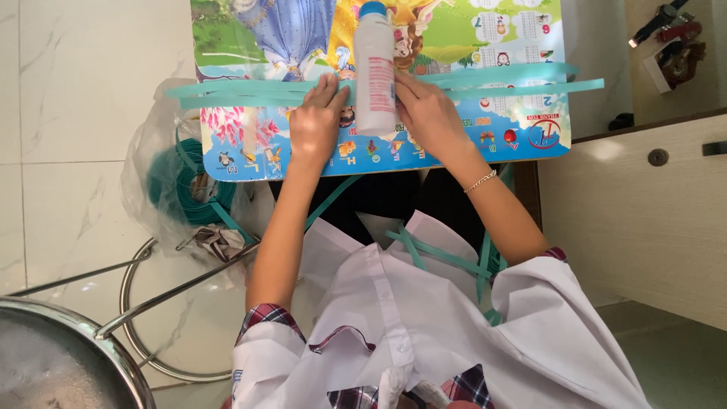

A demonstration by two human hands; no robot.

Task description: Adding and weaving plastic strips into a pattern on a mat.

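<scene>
Far left, off the desk on the tiled floor: clear plastic bag [155, 163] w/ a coil of teal strip [176, 185] inside; loose ends run from it toward the person's lap.

Small desk [530, 140], top covered by a colourful picture print. Long teal strips [242, 92] lie side by side across it, overhanging left and right edges.

Left hand [316, 125]: palm down, fingers spread flat on the strips just left of the desk's centre. No grip; appears to pin the strips so they stay aligned.

White bottle w/ blue cap [375, 72]: lies on its side at desk centre, crosswise over the strips, cap toward the far edge. It sits between both hands and prob. acts as a weight.

Right hand [428, 113]: flat on the strips, touching the bottle's right side, fingers extended, nothing clasped. Bracelet [480, 181] at wrist.

Right of desk: wooden cabinet w/ round knob [657, 157]. More strips [447, 257] rest on the lap, near edge.
</scene>
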